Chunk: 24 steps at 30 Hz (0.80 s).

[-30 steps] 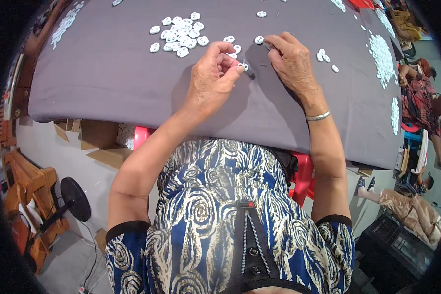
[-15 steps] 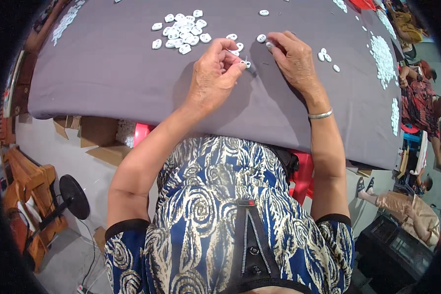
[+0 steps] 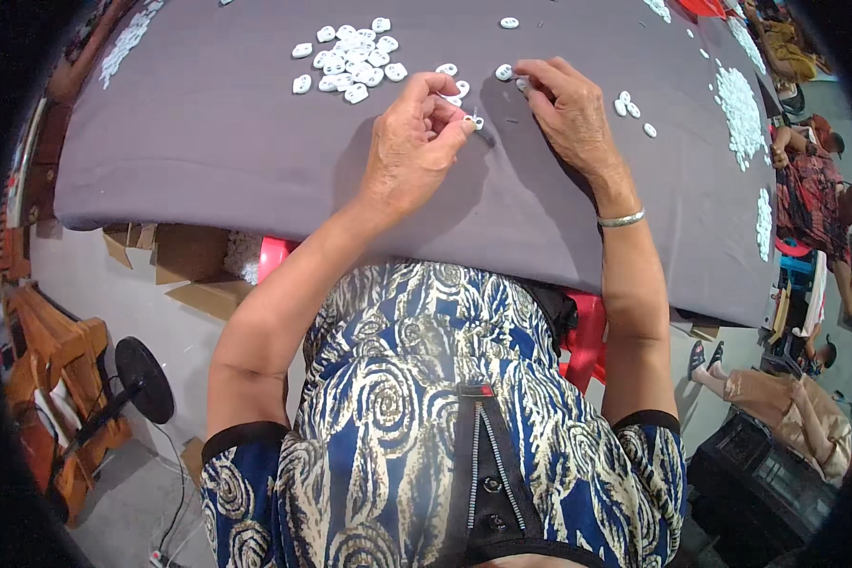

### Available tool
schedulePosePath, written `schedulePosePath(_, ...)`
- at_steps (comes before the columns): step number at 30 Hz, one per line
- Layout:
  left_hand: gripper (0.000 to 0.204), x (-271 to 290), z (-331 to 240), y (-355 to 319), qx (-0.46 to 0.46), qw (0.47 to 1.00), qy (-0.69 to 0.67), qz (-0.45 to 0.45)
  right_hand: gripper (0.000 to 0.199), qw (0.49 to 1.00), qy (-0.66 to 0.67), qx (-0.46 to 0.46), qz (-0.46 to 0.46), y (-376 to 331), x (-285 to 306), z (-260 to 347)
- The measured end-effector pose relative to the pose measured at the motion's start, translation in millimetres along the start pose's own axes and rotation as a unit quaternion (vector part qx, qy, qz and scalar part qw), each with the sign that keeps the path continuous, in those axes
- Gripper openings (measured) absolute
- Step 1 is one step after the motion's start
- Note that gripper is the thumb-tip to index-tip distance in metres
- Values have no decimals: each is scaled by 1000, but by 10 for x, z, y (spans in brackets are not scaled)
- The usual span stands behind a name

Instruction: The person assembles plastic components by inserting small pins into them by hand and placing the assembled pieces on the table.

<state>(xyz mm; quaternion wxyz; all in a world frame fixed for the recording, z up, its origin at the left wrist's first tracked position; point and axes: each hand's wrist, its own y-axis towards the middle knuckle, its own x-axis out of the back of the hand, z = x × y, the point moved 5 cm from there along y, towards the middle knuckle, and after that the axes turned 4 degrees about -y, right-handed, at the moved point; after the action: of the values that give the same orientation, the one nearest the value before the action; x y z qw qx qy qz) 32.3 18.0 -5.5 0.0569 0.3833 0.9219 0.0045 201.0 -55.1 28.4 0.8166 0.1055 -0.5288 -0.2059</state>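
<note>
Left hand point(image 3: 409, 153) pinched one white piece point(image 3: 478, 123), right hand point(image 3: 570, 118) a second piece point(image 3: 522, 85) at two o'clock (steadiness helped).

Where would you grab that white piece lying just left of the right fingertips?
Probably by opposite outer edges, coming from above and the right: the white piece looks small, rounded and flat on the cloth, with the right hand just beside it.

The wearer's two hands point(image 3: 412, 156) point(image 3: 573, 118); one bracelet point(image 3: 622, 221); four white pieces point(image 3: 620, 108) just right of these hands; heaped pieces point(image 3: 739, 114) uncountable.
</note>
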Motion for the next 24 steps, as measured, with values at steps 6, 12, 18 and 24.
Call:
schedulePosePath(6,30,4,0,13,2,1000,5,0,16,997,40,-7,-61,33,49,42)
schedulePosePath(12,30,-1,-6,17,2,1000,9,0,12,983,120,-122,-66,8,-4,18)
schedulePosePath(18,30,8,-9,11,0,1000,17,2,9,1000,-11,-7,-26,9,27,13)
schedulePosePath(24,31,10,14,17,-12,1000,23,6,11,999,-23,-15,19,0,88,27)
